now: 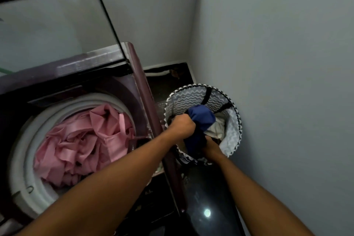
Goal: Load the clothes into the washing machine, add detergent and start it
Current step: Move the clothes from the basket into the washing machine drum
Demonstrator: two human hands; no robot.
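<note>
A top-loading washing machine (134,59) stands at the left with its glass lid (47,25) raised. Crumpled pink cloth (80,140) fills its white-rimmed drum. To the right of the machine, a zigzag-patterned laundry basket (232,126) sits on the dark floor. My left hand (182,125) grips a dark blue garment (201,117) at the basket's mouth. Lower in the basket, my right hand (210,147) holds the same garment from below, its fingers mostly hidden by cloth. A pale garment (216,129) lies under the blue one.
Grey walls (277,63) close in the corner behind and to the right of the basket. The glossy dark floor (206,197) runs in a narrow strip between machine and wall. A light reflects on the floor near the bottom.
</note>
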